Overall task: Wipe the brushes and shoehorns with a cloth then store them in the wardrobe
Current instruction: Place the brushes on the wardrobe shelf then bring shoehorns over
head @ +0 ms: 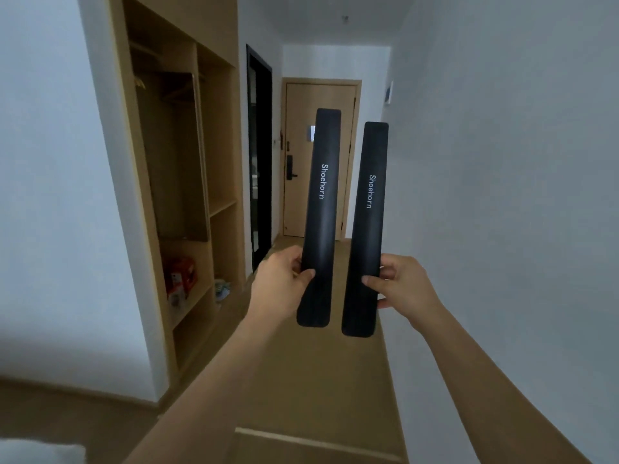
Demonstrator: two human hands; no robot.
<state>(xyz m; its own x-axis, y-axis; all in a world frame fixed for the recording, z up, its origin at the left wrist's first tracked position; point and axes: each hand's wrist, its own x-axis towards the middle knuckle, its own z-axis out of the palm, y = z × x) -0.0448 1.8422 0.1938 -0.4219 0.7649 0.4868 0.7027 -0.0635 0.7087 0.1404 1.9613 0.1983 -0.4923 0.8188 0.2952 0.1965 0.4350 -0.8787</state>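
Two long black shoehorns, each with white lettering "Shoehorn", stand upright side by side in front of me. My left hand [284,283] grips the left shoehorn [322,209] near its lower end. My right hand [400,284] grips the right shoehorn [368,229] the same way. The two shoehorns are a little apart and do not touch. The open wooden wardrobe [187,182] stands to the left, with a hanging rail, shelves and compartments. No brush and no cloth are in view.
A red-and-white package [181,277] sits on a low wardrobe shelf, and a pale bundle [222,289] lies in the bottom compartment beside it. A narrow corridor with wooden floor [301,380] leads to a closed door [318,159]. White walls stand on both sides.
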